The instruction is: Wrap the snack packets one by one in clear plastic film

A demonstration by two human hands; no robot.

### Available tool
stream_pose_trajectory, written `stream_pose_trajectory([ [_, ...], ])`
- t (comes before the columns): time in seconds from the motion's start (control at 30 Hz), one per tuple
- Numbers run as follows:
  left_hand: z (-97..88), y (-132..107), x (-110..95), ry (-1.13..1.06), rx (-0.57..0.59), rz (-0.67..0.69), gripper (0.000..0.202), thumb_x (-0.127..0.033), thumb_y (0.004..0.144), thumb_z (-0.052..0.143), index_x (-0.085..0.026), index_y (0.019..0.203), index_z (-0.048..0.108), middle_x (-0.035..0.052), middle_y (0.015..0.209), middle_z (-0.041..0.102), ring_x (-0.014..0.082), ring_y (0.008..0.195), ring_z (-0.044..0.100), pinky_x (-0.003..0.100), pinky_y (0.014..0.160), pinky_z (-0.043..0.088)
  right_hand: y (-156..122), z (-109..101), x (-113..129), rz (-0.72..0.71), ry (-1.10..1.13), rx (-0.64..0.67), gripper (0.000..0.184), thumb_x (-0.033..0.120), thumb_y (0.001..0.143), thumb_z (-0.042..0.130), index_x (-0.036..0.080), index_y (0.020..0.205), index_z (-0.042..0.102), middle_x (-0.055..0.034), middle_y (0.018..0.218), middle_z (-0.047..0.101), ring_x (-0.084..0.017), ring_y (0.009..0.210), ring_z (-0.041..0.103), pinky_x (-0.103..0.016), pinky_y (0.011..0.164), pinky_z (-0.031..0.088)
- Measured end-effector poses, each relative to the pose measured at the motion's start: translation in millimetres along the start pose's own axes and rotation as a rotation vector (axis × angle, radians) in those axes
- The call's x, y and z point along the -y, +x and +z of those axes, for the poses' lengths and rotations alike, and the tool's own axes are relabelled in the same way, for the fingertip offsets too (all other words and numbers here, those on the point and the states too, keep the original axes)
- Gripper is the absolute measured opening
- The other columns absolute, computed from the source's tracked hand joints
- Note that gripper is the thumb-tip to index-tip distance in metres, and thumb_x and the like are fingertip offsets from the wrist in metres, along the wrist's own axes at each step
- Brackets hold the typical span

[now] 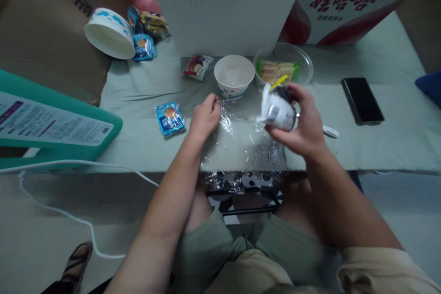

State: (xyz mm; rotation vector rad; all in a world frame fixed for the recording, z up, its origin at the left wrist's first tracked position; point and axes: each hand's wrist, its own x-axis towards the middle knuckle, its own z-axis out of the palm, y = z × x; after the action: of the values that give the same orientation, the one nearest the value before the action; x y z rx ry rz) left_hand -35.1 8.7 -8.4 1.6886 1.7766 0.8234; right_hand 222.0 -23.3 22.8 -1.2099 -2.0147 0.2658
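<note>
My right hand (305, 121) is closed around a white and dark snack packet (277, 110) with a yellow tip, held just above the table. My left hand (205, 117) is curled into a pinch on the edge of a crinkled sheet of clear plastic wrap (241, 140) that lies on the table and hangs over its front edge. A white paper bowl (234, 76) stands just beyond the wrap. A clear plastic bowl (303, 62) behind my right hand holds a green-edged cracker packet (275, 71).
A blue snack packet (169, 118) lies left of my left hand, a red one (197, 66) near the white bowl. A tipped large bowl (109, 33) and more packets (146, 32) sit far left. A black phone (361, 100) lies right. Cardboard boxes (223, 4) stand behind; a white cable (69, 165) runs left.
</note>
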Motion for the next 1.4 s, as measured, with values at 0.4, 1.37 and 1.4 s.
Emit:
stream_pose_trajectory([
  [0.4,-9.4,-6,-4,-0.043,0.149,-0.058,0.012,-0.024,0.094,0.047,-0.025,0.084,0.055,0.0008,0.064,0.060,0.0210,0.067,0.060,0.035,0.068,0.044,131,-9,-103,0.167,-0.208,0.094,0.040,0.028,0.072,0.077,0.015,0.109,0.076,-0.0100,0.094,0.078,-0.017,0.080,0.070,-0.034,0.071,0.048],
  [1.37,-2.8,-2,-8,-0.038,0.216,-0.059,0.010,-0.023,0.091,0.048,-0.022,0.084,0.055,0.0012,0.072,0.065,0.0175,0.069,0.056,0.028,0.065,0.035,147,-39,-43,0.320,-0.513,0.490,0.047,0.033,0.073,0.084,0.003,0.106,0.069,-0.0098,0.112,0.070,-0.023,0.109,0.063,-0.034,0.088,0.041],
  [1.4,-2.4,-2,-7,-0.046,0.218,-0.059,0.009,-0.023,0.091,0.048,-0.022,0.084,0.054,0.0015,0.072,0.065,0.0176,0.069,0.057,0.028,0.065,0.035,146,-36,-45,0.286,-0.476,0.508,0.042,0.025,0.071,0.086,0.004,0.103,0.070,-0.0091,0.113,0.070,-0.021,0.108,0.062,-0.033,0.090,0.041],
])
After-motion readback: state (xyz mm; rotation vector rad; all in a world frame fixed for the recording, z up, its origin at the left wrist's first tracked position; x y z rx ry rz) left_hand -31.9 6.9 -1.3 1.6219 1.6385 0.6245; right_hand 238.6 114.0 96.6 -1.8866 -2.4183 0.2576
